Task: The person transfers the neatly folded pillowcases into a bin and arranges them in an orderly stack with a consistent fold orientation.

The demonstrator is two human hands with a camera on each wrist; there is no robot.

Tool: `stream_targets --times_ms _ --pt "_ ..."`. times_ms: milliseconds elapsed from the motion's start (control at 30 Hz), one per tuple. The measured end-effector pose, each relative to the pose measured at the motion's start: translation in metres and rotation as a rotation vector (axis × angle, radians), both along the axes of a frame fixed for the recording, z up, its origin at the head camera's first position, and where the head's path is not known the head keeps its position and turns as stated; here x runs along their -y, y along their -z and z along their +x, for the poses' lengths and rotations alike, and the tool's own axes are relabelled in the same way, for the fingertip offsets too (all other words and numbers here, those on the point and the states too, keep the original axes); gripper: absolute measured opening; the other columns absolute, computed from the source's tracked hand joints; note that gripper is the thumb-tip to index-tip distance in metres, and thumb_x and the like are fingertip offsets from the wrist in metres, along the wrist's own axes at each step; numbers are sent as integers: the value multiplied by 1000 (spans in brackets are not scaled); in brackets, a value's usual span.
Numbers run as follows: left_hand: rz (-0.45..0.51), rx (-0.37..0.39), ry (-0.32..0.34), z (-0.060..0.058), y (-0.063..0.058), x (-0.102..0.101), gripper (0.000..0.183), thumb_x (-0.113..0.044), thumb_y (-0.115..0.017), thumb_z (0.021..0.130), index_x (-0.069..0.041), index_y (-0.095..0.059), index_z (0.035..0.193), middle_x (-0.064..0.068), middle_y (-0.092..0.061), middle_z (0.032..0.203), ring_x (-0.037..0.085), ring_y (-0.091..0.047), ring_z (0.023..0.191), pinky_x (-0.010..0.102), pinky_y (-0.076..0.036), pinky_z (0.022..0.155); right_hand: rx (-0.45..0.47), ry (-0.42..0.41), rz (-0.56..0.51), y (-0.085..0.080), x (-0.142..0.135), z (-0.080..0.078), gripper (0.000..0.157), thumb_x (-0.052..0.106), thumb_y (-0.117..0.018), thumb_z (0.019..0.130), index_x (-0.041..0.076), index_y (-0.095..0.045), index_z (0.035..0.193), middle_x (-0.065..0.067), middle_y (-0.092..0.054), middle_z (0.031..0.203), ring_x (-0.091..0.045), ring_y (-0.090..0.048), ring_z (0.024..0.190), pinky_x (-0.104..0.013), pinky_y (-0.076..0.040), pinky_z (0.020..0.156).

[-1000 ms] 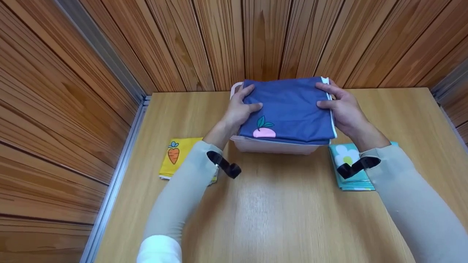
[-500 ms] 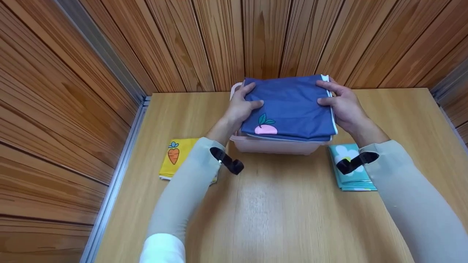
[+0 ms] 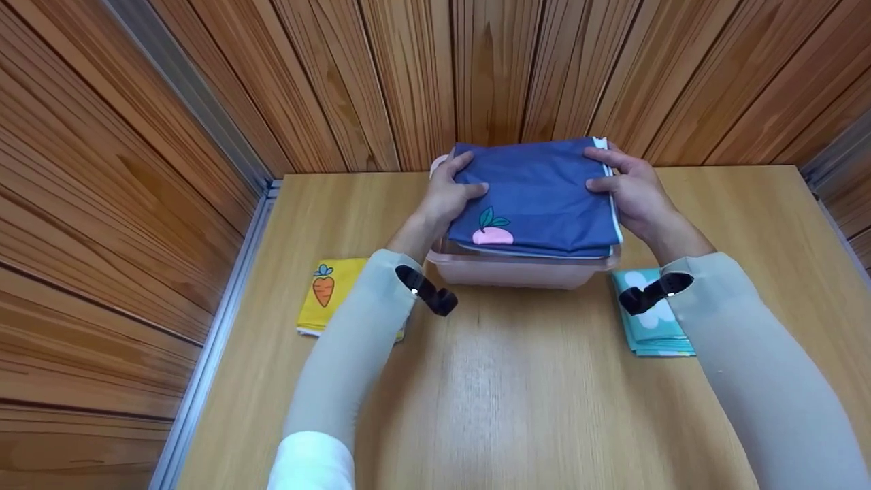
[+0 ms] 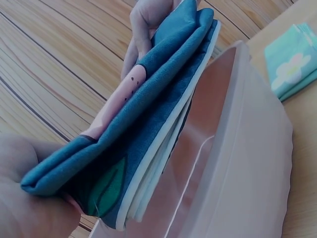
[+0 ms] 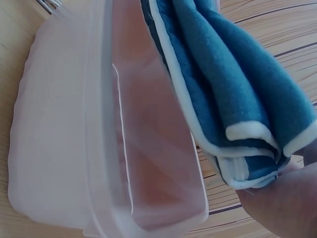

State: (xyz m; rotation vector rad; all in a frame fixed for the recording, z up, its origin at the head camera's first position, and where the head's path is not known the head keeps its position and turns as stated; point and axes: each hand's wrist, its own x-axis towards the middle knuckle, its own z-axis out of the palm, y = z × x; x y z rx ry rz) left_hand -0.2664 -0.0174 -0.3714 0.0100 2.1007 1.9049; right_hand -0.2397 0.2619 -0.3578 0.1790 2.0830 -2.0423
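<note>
A folded navy-blue cloth with white edging and a pink fruit print is held up over a pale pink plastic bin. My left hand grips its left side, thumb on top. At the opposite side my right hand pinches the white-edged end, its other fingers hidden beneath. In the left wrist view the cloth shows several stacked layers, tilted above the bin's opening. The right wrist view shows the bin's inner wall below the folds, with nothing in the part that shows.
On the wooden table, a folded yellow cloth with a carrot print lies left of the bin, partly behind my left sleeve. A folded turquoise cloth with a white flower lies to the right. A wood-panelled wall stands close behind the bin.
The blue cloth has risen a little and shifted slightly back with both hands. More of the bin's front rim and opening shows beneath its near edge.
</note>
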Motion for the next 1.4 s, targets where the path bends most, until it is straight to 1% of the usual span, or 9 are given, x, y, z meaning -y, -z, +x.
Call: stream_targets --times_ms 100,200,333,533,767,933,1067,1267,1400 --pt "4 7 -5 -3 2 -1 65 -4 -62 99 -15 -38 158 -6 -11 171 23 -16 155 35 -28 121 10 1 9 1 0 -3 59 -6 -49 101 9 -40 157 6 7 171 -21 12 155 -40 -12 124" --pt "23 -3 -8 -6 5 -1 65 -1 -62 98 -12 -39 158 -3 -12 171 23 -17 155 34 -28 121 15 0 7 3 0 -6 60 -7 -48 101 9 -38 157 6 7 171 -20 12 155 -39 -13 124" --pt "32 -3 -15 -10 8 -1 65 1 -62 98 -10 -40 157 0 -15 171 24 -20 154 35 -29 120 25 -13 40 4 1 -9 60 -6 -46 101 10 -36 158 6 8 171 -20 12 155 -39 -16 123" --pt "22 16 -29 -13 11 -2 62 -1 -61 99 -13 -41 157 1 -18 170 25 -24 153 37 -33 119 35 -19 89 7 2 -13 59 -4 -46 102 11 -36 159 5 8 171 -23 10 156 -41 -18 123" --pt "-23 41 -37 -17 15 -5 62 -2 -61 99 -15 -42 157 0 -15 171 24 -18 155 36 -26 122 57 -16 143 15 1 -17 59 -3 -46 103 12 -37 159 3 6 172 -25 6 156 -41 -18 123" --pt "-34 67 -40 -18 18 -5 62 -3 -60 100 -17 -42 157 3 -20 169 26 -29 150 39 -33 119 57 -19 168 20 1 -20 59 -4 -46 103 11 -36 159 1 6 172 -26 7 156 -42 -16 124" --pt "-30 94 -39 -20 20 -5 61 -5 -60 101 -19 -42 157 3 -22 168 26 -32 148 39 -34 118 52 -21 199 22 2 -22 58 -4 -46 103 10 -37 158 -1 5 172 -26 9 156 -43 -11 124" --pt "-16 61 -54 -24 19 -6 62 -2 -60 100 -16 -42 157 6 -24 168 26 -30 150 38 -34 118 57 -9 208 22 3 -26 59 -6 -45 102 10 -37 158 -2 3 172 -25 6 156 -42 -10 125" --pt "-20 60 -50 -26 17 -7 61 -3 -60 100 -15 -41 157 3 -22 169 24 -28 151 36 -33 118 63 -3 207 18 4 -26 59 -6 -44 102 11 -36 159 -1 2 172 -25 4 156 -42 -12 125"
